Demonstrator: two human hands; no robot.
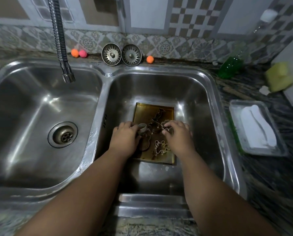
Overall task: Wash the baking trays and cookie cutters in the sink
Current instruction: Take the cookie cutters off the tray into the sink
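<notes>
Both hands are down in the right basin of the double sink [210, 92], over a brown-stained baking tray [168, 109] lying flat on its bottom. Several metal cookie cutters sit on the tray. The left hand [123, 138] has its fingers closed around a round cutter [143, 128]. The right hand [178, 135] pinches a flower-shaped cutter [166, 127] at its rim. An animal-shaped cutter [161, 147] lies between the wrists. The faucet hose [59, 38] hangs over the left basin. On the surface to the right rests a metal tray [234, 116] holding something white.
</notes>
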